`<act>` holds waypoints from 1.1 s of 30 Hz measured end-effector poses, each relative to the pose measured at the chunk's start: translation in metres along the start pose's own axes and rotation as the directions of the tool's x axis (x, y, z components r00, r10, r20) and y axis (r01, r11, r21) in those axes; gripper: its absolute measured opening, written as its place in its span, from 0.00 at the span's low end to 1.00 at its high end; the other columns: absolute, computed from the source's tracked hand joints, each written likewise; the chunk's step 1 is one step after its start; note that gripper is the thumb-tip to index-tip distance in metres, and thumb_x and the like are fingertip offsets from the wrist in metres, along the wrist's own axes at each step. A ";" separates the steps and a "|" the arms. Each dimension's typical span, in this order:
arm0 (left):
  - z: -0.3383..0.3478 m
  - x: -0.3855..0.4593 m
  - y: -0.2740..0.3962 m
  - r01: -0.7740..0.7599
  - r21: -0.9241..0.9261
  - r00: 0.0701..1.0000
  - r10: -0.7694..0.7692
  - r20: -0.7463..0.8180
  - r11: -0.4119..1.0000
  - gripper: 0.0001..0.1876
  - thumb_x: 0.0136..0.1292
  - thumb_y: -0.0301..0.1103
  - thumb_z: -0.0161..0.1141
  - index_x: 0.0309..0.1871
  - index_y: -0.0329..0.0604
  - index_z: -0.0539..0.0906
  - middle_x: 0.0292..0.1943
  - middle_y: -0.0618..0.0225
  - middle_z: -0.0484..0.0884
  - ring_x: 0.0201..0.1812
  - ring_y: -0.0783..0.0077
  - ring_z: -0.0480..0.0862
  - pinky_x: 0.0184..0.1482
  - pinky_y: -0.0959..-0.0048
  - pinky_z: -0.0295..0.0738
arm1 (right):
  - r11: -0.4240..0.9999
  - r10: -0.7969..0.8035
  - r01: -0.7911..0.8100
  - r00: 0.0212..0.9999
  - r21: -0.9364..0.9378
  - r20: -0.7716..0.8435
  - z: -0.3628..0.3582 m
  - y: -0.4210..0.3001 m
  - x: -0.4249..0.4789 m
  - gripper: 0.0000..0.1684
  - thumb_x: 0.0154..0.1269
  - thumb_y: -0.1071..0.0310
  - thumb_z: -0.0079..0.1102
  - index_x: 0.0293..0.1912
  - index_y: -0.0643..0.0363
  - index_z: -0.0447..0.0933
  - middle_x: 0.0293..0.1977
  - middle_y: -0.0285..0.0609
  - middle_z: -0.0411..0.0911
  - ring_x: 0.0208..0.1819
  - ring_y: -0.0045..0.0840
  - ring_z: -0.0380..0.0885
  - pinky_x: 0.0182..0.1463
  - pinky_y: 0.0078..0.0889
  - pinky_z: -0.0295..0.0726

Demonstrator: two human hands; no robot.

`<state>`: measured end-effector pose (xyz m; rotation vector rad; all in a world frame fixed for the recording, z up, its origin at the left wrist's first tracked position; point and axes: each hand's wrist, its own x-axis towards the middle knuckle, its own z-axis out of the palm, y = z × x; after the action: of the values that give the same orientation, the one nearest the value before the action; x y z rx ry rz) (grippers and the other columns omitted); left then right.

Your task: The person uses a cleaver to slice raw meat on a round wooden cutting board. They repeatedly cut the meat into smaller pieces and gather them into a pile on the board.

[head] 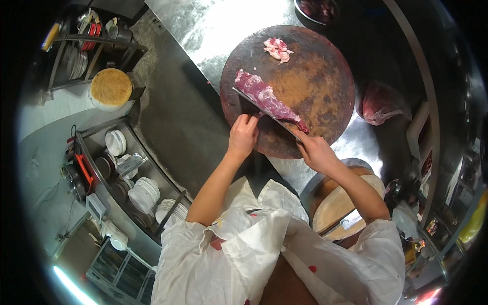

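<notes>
A long piece of raw red meat (268, 97) with pale membrane lies slantwise on a round wooden chopping block (328, 72). My right hand (316, 150) grips a knife (263, 111) at its near right end. The blade, seen almost edge-on, runs along the meat's left side. My left hand (244, 133) is on the left of the blade, its thumb and fingers pinching a small pinkish strip of meat (260, 114) beside it. Much of that strip is hidden by the fingers. Pale fatty trimmings (278, 50) lie in a small heap near the block's far edge.
The block stands on a shiny metal table (198, 34). A bowl of dark meat (317, 10) and a plastic bag of red meat (381, 103) are around it. Nearer me, a cleaver (349, 220) rests on another round board (339, 202). Stacked white bowls (144, 194) fill a left shelf.
</notes>
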<state>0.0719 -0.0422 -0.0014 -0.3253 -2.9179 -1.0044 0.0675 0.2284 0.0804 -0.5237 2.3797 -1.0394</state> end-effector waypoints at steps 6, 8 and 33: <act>0.003 0.006 0.000 -0.106 0.087 0.994 0.107 -0.004 0.991 0.22 0.55 0.23 0.63 0.56 0.42 0.86 0.39 0.56 0.77 0.43 0.53 0.80 0.46 0.57 0.79 | 0.993 0.038 -0.035 0.999 -0.115 0.028 -0.004 -0.005 0.004 0.32 0.69 0.76 0.60 0.71 0.59 0.69 0.35 0.63 0.83 0.40 0.60 0.83 0.46 0.59 0.82; 0.006 0.008 -0.003 -0.155 0.132 0.988 0.156 0.004 0.979 0.21 0.56 0.25 0.62 0.55 0.44 0.87 0.40 0.57 0.77 0.43 0.55 0.80 0.46 0.60 0.78 | 0.994 0.031 -0.029 0.999 -0.108 0.018 -0.001 -0.004 0.002 0.32 0.69 0.76 0.60 0.72 0.58 0.69 0.36 0.63 0.83 0.40 0.60 0.83 0.46 0.59 0.82; -0.006 0.019 -0.003 -0.144 0.092 0.984 0.133 0.117 0.985 0.19 0.61 0.25 0.58 0.56 0.44 0.85 0.37 0.57 0.77 0.40 0.54 0.84 0.42 0.58 0.83 | 0.987 0.149 -0.150 0.989 -0.051 -0.026 0.012 -0.013 -0.003 0.27 0.70 0.79 0.57 0.67 0.60 0.72 0.33 0.67 0.81 0.39 0.63 0.82 0.43 0.61 0.79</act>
<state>0.0520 -0.0446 0.0030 -0.5883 -2.9790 -0.8432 0.0786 0.2143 0.0836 -0.3474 2.4301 -0.9232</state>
